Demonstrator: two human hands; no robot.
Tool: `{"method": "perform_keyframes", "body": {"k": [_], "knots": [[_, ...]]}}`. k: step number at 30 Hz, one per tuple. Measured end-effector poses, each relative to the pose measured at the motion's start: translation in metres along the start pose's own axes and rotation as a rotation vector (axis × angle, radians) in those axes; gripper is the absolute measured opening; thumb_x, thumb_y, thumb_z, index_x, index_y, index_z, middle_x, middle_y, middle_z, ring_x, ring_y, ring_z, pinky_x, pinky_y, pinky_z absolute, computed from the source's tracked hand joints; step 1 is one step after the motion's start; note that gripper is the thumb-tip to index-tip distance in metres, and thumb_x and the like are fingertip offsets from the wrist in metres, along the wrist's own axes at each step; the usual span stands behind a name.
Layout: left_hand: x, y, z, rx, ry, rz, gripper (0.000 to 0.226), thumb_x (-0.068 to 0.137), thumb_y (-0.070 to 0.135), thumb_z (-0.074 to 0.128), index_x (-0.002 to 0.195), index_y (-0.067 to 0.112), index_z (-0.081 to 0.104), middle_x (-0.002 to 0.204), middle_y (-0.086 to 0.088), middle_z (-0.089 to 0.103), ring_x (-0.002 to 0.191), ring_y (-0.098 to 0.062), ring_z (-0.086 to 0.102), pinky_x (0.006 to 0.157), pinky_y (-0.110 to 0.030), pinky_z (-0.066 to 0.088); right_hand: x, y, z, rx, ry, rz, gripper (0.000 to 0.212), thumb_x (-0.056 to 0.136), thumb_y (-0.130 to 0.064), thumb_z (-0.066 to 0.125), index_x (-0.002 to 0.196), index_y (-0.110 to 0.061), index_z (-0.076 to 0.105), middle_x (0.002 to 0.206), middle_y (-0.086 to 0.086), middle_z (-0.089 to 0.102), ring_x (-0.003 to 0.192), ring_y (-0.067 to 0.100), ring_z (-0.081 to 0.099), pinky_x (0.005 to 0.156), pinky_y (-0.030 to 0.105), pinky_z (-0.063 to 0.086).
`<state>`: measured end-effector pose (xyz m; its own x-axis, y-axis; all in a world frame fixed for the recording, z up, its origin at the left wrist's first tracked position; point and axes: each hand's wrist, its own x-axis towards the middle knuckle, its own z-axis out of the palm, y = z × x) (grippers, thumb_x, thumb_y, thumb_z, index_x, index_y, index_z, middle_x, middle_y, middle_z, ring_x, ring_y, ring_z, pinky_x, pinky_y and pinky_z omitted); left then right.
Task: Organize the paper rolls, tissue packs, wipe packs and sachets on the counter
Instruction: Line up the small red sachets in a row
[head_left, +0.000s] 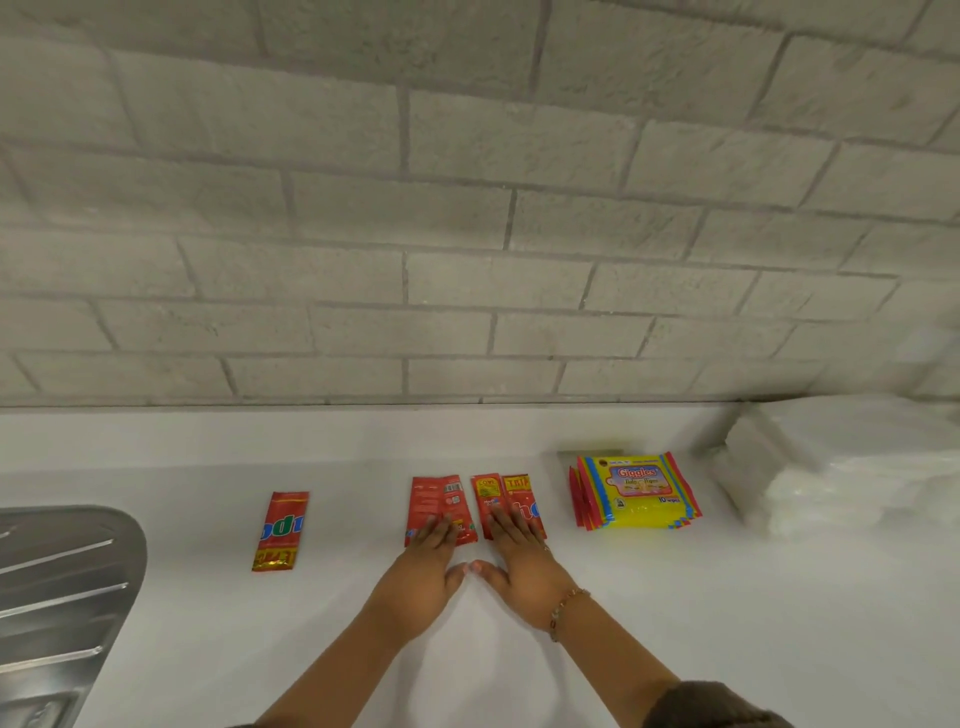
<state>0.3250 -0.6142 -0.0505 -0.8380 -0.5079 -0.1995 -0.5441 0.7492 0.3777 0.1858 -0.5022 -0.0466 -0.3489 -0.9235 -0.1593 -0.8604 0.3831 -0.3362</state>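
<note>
Aligning: red sachets (441, 499) laid flat side by side in mid worktop (208, 649), in two small groups with a narrow gap between.
Left hand (423, 569): flat, fingers straight and close together, pressing the near end of the left group.
Right hand (519, 564): flat as well, fingers straight, resting on the right group; thumb tips almost meeting.
Stray sachet (280, 530): alone, well apart to the left, near the steel drainboard (62, 597).
Wipe packs (636, 491): yellow Giggles stack, just right of the sachets.
Tissue packs (831, 467): probably the white wrapped stack at far right; blurred.
Paper rolls: none in view.
Doing it well: slide under light, even palm pressure rather than lifting; close the gap; bring near edges level; stop short of the wipe stack.
Likely left to do: fetching the stray sachet into the row.
</note>
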Motion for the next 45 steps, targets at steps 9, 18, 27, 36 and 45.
{"method": "perform_keyframes", "body": {"k": [9,18,27,36,45], "knots": [[0.009,0.010,-0.003,0.036,-0.009,0.073,0.057,0.100,0.034,0.028,0.149,0.014,0.009,0.160,-0.001,0.002,0.147,-0.016,-0.002,0.118,-0.027,0.004,0.001,0.001,-0.003,-0.002,0.008,0.010,0.069,0.095,-0.054,0.029,0.150,-0.019,0.006,0.160,-0.002,0.000,0.146,0.016,-0.012,0.116,0.031,-0.010],[0.005,0.017,-0.010,-0.008,-0.014,0.072,0.057,0.100,0.031,0.028,0.149,0.011,0.006,0.160,-0.004,-0.003,0.147,-0.017,-0.006,0.117,-0.027,0.003,0.000,-0.003,-0.006,-0.008,0.015,0.013,0.066,0.096,-0.051,0.028,0.150,-0.018,0.007,0.160,-0.001,0.000,0.146,0.016,-0.011,0.117,0.033,-0.010],[-0.023,-0.027,-0.039,-0.099,0.255,-0.036,0.057,0.099,0.029,0.032,0.149,0.015,0.008,0.159,-0.003,-0.004,0.146,-0.019,-0.009,0.114,-0.025,-0.006,-0.002,-0.018,-0.024,0.012,0.107,-0.031,0.059,0.098,-0.043,0.032,0.149,-0.020,0.013,0.160,-0.001,0.005,0.147,0.017,-0.007,0.114,0.029,-0.011],[-0.077,-0.105,-0.061,0.025,0.320,-0.431,0.039,0.095,0.018,0.039,0.132,0.008,0.049,0.139,-0.010,0.048,0.117,-0.029,0.048,0.101,-0.031,0.038,0.002,-0.037,-0.022,0.019,0.088,-0.065,0.058,0.098,-0.044,0.032,0.148,-0.020,0.017,0.159,-0.001,0.007,0.147,0.017,-0.007,0.117,0.033,-0.008],[-0.051,-0.067,-0.043,0.036,0.254,-0.280,0.044,0.098,0.024,0.030,0.140,0.015,0.038,0.149,-0.002,0.035,0.126,-0.021,0.038,0.108,-0.023,0.029,0.002,-0.044,-0.023,0.040,0.047,-0.065,0.057,0.098,-0.045,0.031,0.148,-0.022,0.018,0.159,-0.003,0.009,0.147,0.017,-0.005,0.119,0.034,-0.004]]}}
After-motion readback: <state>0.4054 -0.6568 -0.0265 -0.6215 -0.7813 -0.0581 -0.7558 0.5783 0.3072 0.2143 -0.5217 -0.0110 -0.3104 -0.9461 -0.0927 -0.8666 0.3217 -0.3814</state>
